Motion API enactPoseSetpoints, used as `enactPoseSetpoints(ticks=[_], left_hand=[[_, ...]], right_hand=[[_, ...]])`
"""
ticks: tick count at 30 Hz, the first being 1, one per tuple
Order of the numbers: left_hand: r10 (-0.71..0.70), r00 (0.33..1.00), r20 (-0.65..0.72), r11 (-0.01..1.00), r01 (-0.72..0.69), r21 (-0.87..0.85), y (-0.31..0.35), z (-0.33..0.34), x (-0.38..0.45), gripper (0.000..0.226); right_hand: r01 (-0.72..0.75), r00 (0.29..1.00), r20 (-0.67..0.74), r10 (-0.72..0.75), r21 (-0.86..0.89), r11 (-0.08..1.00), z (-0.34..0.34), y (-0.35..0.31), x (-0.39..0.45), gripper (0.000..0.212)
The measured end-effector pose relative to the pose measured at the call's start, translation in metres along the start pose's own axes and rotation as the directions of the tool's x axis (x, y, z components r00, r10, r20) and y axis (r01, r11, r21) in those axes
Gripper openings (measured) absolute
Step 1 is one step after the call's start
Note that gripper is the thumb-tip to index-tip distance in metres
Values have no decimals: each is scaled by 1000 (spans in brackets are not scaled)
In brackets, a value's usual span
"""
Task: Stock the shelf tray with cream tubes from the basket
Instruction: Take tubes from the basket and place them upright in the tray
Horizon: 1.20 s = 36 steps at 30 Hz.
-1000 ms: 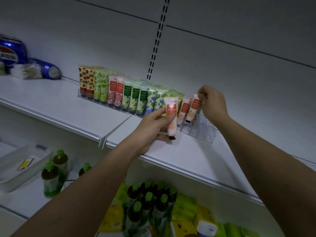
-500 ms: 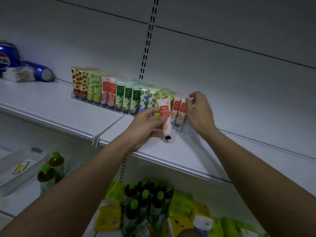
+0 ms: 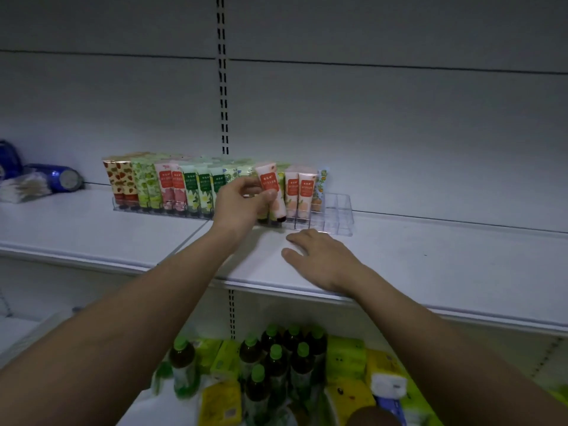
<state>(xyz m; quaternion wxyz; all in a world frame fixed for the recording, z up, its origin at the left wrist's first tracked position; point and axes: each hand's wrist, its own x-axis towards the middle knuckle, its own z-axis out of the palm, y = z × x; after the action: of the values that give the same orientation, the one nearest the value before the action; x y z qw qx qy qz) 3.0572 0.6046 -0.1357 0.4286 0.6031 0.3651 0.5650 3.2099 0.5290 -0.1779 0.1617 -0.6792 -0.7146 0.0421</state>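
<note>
A clear plastic shelf tray (image 3: 338, 210) stands on the white shelf (image 3: 430, 256), packed with upright cream tubes (image 3: 196, 189) from its left end; its right compartments hold nothing. My left hand (image 3: 239, 204) pinches a pink tube with an orange label (image 3: 272, 192), cap down at the tray's front, just left of two matching tubes (image 3: 299, 192). My right hand (image 3: 319, 256) hovers flat over the shelf in front of the tray, fingers straight, holding nothing. The basket is out of view.
Blue cans (image 3: 58, 178) and a pack of cotton swabs (image 3: 24, 187) lie at the shelf's far left. On the lower shelf stand green-capped bottles (image 3: 276, 361) and yellow-green packs (image 3: 347, 355). The shelf to the right of the tray is bare.
My right hand has let go of the tubes in the tray and dropped back onto the shelf front. My left hand has carried the pink tube up to the tray.
</note>
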Motion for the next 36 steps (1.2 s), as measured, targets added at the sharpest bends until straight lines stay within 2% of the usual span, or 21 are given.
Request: enactPoseSetpoints(ticks=[3,9,11,14,20,28,32,36], left_hand=[[65,996,-59,989,-57,133,4,12,11,17],[178,975,-131,959,-142,245,2,36,23,26],[218,968,-124,938,-173,299,-2,42,25,26],[294,953,-78,856,-226,466,-11,48,26,22],[272,960,-58,790,-189,583,-18,56,22,23],[168,981,-100,826,-85,557,-6,46,13,48],[143,990,-6,758,-106,644,7,24,-4,43],[140,981,137,650,-195,735,26,-4,-30,35]], right_hand=[[6,1000,-12,-6,6,1000,1,1,-1,58],[13,999,-30,-13,20,1000,2,4,1,58],[19,999,-36,-18,23,1000,2,5,2,57],[20,999,-35,-20,19,1000,2,6,3,57],[19,999,-31,-19,13,1000,3,5,4,56],[-12,999,-46,15,52,999,-2,-1,-3,52],[-30,1000,-2,30,17,999,-14,-11,-7,46],[-22,996,-79,30,92,996,-34,-35,-10,33]])
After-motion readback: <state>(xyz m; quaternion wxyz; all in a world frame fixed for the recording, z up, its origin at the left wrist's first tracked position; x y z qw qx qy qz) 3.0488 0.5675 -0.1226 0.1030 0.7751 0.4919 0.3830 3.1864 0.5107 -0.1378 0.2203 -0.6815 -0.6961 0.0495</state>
